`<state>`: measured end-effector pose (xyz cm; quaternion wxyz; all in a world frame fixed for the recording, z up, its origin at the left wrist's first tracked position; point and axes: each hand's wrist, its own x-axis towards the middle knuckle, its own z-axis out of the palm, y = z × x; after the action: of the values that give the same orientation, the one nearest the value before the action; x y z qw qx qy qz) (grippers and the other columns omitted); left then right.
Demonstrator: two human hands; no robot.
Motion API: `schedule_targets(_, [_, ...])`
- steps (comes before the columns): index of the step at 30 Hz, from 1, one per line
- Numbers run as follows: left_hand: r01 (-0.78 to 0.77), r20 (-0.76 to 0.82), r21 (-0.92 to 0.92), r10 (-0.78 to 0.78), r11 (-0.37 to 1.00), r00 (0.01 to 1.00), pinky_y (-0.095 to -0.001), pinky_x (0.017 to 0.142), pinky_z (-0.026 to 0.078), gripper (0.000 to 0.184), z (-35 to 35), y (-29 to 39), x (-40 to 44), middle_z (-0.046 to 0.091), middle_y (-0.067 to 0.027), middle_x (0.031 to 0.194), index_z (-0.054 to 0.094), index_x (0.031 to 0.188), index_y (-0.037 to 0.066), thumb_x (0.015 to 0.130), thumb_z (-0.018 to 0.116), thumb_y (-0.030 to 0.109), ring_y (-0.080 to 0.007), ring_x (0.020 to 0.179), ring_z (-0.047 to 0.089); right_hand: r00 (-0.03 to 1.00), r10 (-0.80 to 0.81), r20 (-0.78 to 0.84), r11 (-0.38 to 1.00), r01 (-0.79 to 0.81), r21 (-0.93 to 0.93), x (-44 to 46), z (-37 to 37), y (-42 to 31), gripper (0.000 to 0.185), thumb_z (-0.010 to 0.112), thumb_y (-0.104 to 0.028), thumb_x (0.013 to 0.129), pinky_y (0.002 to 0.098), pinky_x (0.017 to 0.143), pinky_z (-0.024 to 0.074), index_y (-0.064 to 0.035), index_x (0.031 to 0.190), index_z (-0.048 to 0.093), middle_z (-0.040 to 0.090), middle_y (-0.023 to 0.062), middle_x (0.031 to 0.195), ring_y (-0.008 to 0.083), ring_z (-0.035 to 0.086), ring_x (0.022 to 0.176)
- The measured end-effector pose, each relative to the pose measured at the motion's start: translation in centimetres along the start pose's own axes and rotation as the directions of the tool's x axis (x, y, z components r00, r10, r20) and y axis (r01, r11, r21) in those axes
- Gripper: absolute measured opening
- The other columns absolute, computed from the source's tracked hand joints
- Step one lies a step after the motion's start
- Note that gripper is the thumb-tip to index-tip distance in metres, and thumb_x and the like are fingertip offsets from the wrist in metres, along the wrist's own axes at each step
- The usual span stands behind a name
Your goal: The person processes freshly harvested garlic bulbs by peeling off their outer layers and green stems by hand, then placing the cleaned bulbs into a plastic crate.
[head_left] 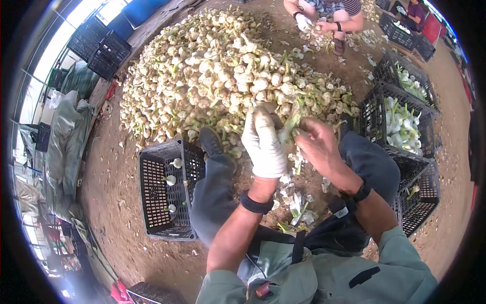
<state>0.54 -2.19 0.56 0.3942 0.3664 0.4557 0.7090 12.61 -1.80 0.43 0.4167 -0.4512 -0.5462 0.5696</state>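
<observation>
My left hand [263,144], in a white glove, is closed at the front edge of a large pile of garlic bulbs [202,71]. My bare right hand [319,147] pinches the green, leafy stem of a garlic plant [292,121] just right of the glove. The bulb end is blurred and partly hidden by the glove. Peeled skins and leaf scraps [298,207] lie on the ground below my hands, between my legs. A black crate [192,167] with a few white bulbs [170,180] inside stands left of my left leg.
At the right, black crates [372,119] hold many white bulbs [402,126]; another crate [422,197] sits nearer me. Across the pile, a co-worker's hands [314,25] handle garlic. Another person [415,15] sits at the far right. Stacked crates [104,48] stand at the upper left.
</observation>
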Motion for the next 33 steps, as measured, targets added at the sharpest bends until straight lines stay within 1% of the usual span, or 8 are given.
schedule_targets(6, [-0.123, 0.033, 0.109, 0.12, 0.986, 0.992, -0.0229, 0.062, 0.039, 0.045, 0.1, -1.0, -0.4, 0.055, 0.001, 0.076, 0.064, 0.099, 0.003, 0.099, 0.048, 0.045, -0.0067, 0.069, 0.047, 0.992, -0.125, -0.002, 0.989, 0.125, -0.074, 0.2, -0.3, 1.0, 0.015, 0.061, -0.009, 0.089, 0.0236, 0.057, 0.0467, 0.0042, 0.096, 0.062, 0.061, 0.0036, 0.083, 0.0098, 0.053, 0.066])
schedule_targets(10, [0.176, 0.0, -0.115, -0.177, 0.978, 0.984, -0.023, 0.054, 0.041, 0.047, 0.5, 0.9, -0.4, 0.052, -0.0004, 0.073, 0.061, 0.099, 0.001, 0.097, 0.049, 0.047, -0.0086, 0.061, 0.049, 0.982, -0.186, -0.027, 0.941, 0.185, 0.284, 0.4, -0.2, 1.6, 0.01, 0.061, -0.005, 0.086, 0.0221, 0.051, 0.0408, 0.0027, 0.093, 0.063, 0.06, 0.0022, 0.077, 0.0074, 0.05, 0.062])
schedule_targets(15, [0.45, 0.015, -0.474, -0.504, 0.757, 0.864, -0.0289, 0.061, 0.052, 0.056, -0.2, 0.1, 1.2, 0.058, -0.0047, 0.072, 0.063, 0.093, 0.001, 0.092, 0.051, 0.056, -0.0162, 0.065, 0.058, 0.908, -0.418, -0.017, 0.828, 0.374, -0.417, 1.4, -1.4, 3.0, 0.008, 0.061, -0.001, 0.082, 0.0231, 0.046, 0.0379, -0.0007, 0.089, 0.064, 0.053, -0.0022, 0.066, 0.0061, 0.048, 0.054])
schedule_targets(19, [0.563, 0.078, -0.54, -0.629, 0.626, 0.774, -0.0302, 0.048, 0.051, 0.057, -0.9, -0.2, 1.9, 0.054, -0.0036, 0.066, 0.061, 0.094, 0.003, 0.091, 0.05, 0.059, -0.0172, 0.056, 0.056, 0.944, -0.325, 0.058, 0.903, 0.328, -0.278, 1.0, -1.8, 2.5, 0.011, 0.059, -0.005, 0.084, 0.0228, 0.047, 0.0377, -0.0019, 0.094, 0.064, 0.055, -0.0005, 0.069, 0.0062, 0.047, 0.053])
schedule_targets(21, [0.58, 0.072, -0.526, -0.647, 0.622, 0.759, -0.0313, 0.05, 0.051, 0.059, -1.3, -0.6, 2.1, 0.055, -0.0039, 0.065, 0.063, 0.092, 0.003, 0.09, 0.051, 0.061, -0.0171, 0.058, 0.057, 0.983, -0.133, 0.128, 0.976, 0.107, 0.19, 0.2, -1.8, 1.0, 0.017, 0.059, -0.011, 0.088, 0.0223, 0.047, 0.0378, -0.003, 0.102, 0.063, 0.059, 0.002, 0.075, 0.0062, 0.047, 0.053])
schedule_targets(24, [0.609, 0.091, -0.469, -0.651, 0.64, 0.753, -0.0309, 0.051, 0.05, 0.061, -1.6, -1.3, 2.1, 0.055, -0.0036, 0.064, 0.064, 0.091, 0.003, 0.089, 0.051, 0.063, -0.0165, 0.058, 0.056, 0.95, -0.255, 0.181, 0.951, 0.281, -0.13, 0.3, -1.7, 1.3, 0.025, 0.06, -0.02, 0.091, 0.023, 0.048, 0.0401, -0.0034, 0.11, 0.061, 0.062, 0.0039, 0.082, 0.0064, 0.049, 0.054])
schedule_targets(30, [0.452, 0.0, -0.406, -0.494, 0.794, 0.869, -0.0283, 0.066, 0.05, 0.062, -0.9, -0.5, 0.9, 0.059, -0.0063, 0.079, 0.06, 0.104, 0.0, 0.092, 0.049, 0.059, -0.0163, 0.071, 0.058, 0.993, -0.119, 0.017, 0.992, 0.118, 0.038, 0.0, -0.3, 1.9, 0.026, 0.058, -0.016, 0.094, 0.02, 0.046, 0.04, -0.001, 0.116, 0.059, 0.062, 0.0037, 0.081, 0.0048, 0.05, 0.056])
schedule_targets(33, [-0.003, -0.048, 0.095, 0.007, 0.995, 0.999, -0.0258, 0.071, 0.045, 0.057, -0.1, -0.8, -0.1, 0.055, -0.0024, 0.083, 0.058, 0.11, 0.0, 0.098, 0.042, 0.053, -0.0118, 0.078, 0.052, 0.99, -0.131, -0.055, 0.988, 0.135, 0.072, -0.1, 0.4, 1.4, 0.024, 0.056, -0.013, 0.094, 0.0201, 0.043, 0.0389, -0.0006, 0.115, 0.058, 0.061, 0.0028, 0.078, 0.0043, 0.049, 0.053])
